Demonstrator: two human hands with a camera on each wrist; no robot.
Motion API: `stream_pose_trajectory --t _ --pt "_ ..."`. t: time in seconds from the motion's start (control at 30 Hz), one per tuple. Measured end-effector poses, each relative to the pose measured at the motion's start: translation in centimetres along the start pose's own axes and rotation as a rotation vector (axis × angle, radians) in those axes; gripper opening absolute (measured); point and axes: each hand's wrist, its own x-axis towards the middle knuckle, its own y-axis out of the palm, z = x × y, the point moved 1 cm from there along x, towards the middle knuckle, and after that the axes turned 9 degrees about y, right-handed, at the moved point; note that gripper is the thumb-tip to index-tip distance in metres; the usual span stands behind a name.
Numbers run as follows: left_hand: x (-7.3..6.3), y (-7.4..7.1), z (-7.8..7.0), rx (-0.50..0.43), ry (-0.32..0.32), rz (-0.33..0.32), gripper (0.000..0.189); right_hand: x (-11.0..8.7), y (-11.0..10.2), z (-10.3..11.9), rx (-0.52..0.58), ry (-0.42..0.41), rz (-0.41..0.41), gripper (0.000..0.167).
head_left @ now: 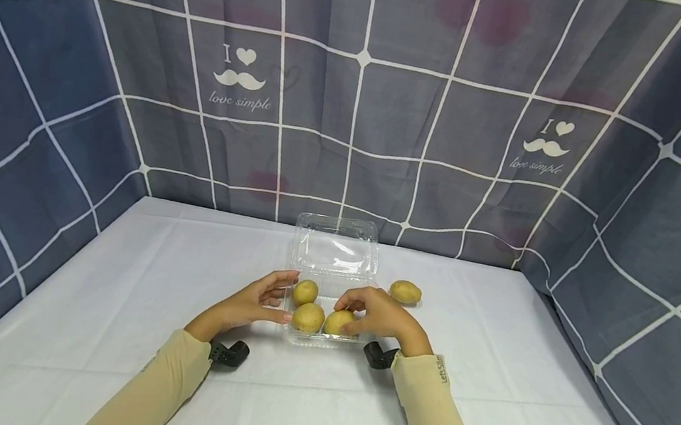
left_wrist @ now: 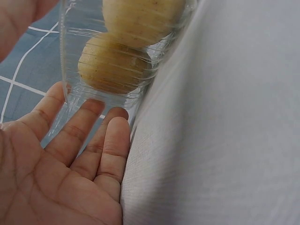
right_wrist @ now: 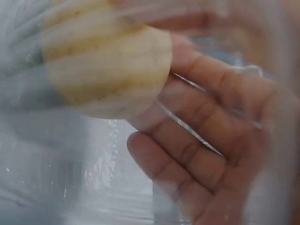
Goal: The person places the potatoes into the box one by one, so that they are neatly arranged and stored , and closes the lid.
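A clear plastic clamshell box [head_left: 340, 288] stands on the white cloth with its lid [head_left: 336, 248] raised at the back. My right hand [head_left: 385, 313] reaches into the base and grips a yellow potato [head_left: 337, 322] at the front right, thumb in front and fingers behind. Two more potatoes sit in the left half: a larger one [head_left: 308, 318] in front, a smaller one [head_left: 305, 292] behind it. Along the box's left wall rests my left hand [head_left: 249, 302], its fingers [left_wrist: 116, 140] nearly straight, fingertips right at the plastic below the potatoes in the left wrist view.
One potato [head_left: 405, 292] lies outside the box, behind my right hand. White cloth [head_left: 178, 270] covers the table. A grey checked curtain [head_left: 323, 95] hangs close along the back and both sides. Each wrist wears a black camera [head_left: 230, 354].
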Motion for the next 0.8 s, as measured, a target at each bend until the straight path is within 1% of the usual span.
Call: stream_pose_trajectory --t 0.13,0.27,0.37,0.57,0.8 --pt "-0.01 -0.07 0.07 0.001 0.0 -0.001 0.095 0.17 0.08 -0.02 -0.006 -0.011 0.017 0.033" --pt "0.02 -0.11 0.1 0.005 -0.002 -0.002 0.095 0.26 0.13 -0.08 -0.028 -0.002 0.02 0.036" --pt "0.04 -0.09 0.1 0.008 -0.003 0.001 0.095 0.26 0.17 -0.09 -0.043 0.008 0.015 0.034" --pt "0.03 -0.03 0.15 0.008 0.003 0.005 0.095 0.11 0.15 -0.06 -0.039 -0.005 0.019 0.026" --pt "0.08 -0.07 0.17 0.019 0.002 0.006 0.094 -0.05 0.03 -0.06 -0.039 -0.016 0.02 0.025"
